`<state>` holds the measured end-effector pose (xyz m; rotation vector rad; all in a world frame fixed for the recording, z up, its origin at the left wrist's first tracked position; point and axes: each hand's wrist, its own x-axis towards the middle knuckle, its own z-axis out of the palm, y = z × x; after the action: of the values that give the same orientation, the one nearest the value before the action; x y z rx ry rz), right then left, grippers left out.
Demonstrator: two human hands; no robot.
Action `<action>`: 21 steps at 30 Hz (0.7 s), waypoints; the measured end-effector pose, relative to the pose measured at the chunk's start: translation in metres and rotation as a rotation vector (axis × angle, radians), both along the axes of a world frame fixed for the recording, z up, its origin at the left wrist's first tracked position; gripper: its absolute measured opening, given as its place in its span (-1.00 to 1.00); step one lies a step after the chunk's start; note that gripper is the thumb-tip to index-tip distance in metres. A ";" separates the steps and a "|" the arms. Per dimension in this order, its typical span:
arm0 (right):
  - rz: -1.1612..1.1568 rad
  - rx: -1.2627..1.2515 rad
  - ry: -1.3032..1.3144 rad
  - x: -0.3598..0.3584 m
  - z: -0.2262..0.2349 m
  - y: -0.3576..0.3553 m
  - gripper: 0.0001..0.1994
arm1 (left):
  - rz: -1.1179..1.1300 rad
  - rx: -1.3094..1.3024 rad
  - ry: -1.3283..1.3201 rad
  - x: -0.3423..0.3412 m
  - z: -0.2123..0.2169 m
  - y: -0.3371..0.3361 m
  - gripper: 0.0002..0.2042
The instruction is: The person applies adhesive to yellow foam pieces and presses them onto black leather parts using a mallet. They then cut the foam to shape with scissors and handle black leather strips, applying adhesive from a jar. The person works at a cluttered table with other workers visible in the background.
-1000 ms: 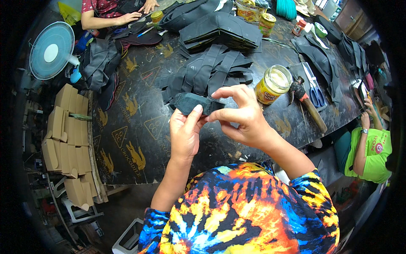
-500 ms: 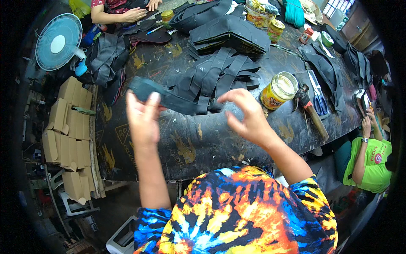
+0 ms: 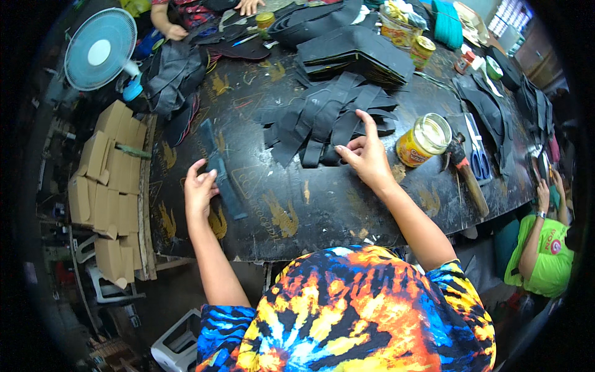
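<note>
My left hand (image 3: 199,190) rests on a long dark strip (image 3: 222,173) lying flat on the black table (image 3: 297,211), near its left edge; its fingers touch the strip's side. My right hand (image 3: 367,156) reaches into a loose heap of black cut strips (image 3: 322,118) in the middle of the table, fingers spread on the nearest pieces. Whether it grips one I cannot make out.
A yellow open jar (image 3: 425,139) stands right of my right hand, with a hammer (image 3: 466,177) and blue scissors (image 3: 478,155) beyond it. Stacked black pieces (image 3: 353,53) lie farther back. Cardboard boxes (image 3: 105,180) and a fan (image 3: 99,49) sit left. Other people work at the far side and right.
My left hand has carried the dark strip leftward and laid it flat on the table. My right hand has let go of it and moved forward onto the heap.
</note>
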<state>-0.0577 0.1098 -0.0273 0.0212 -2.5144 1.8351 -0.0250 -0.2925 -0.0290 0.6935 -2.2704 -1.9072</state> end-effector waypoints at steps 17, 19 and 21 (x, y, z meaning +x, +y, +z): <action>0.293 -0.504 -0.062 0.035 0.094 0.033 -0.13 | -0.442 -0.987 0.931 0.007 0.092 0.157 -0.60; 0.339 -0.541 -0.076 0.040 0.101 0.029 -0.14 | -0.652 -0.872 1.041 0.014 0.095 0.193 -0.63; 0.363 -0.567 -0.101 0.045 0.107 0.027 -0.17 | -0.711 -0.737 1.089 0.015 0.096 0.209 -0.64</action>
<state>-0.0130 0.1371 0.0792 0.4008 -2.0478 2.6864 -0.0100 -0.0835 0.0666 -1.0727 -2.1624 -0.9055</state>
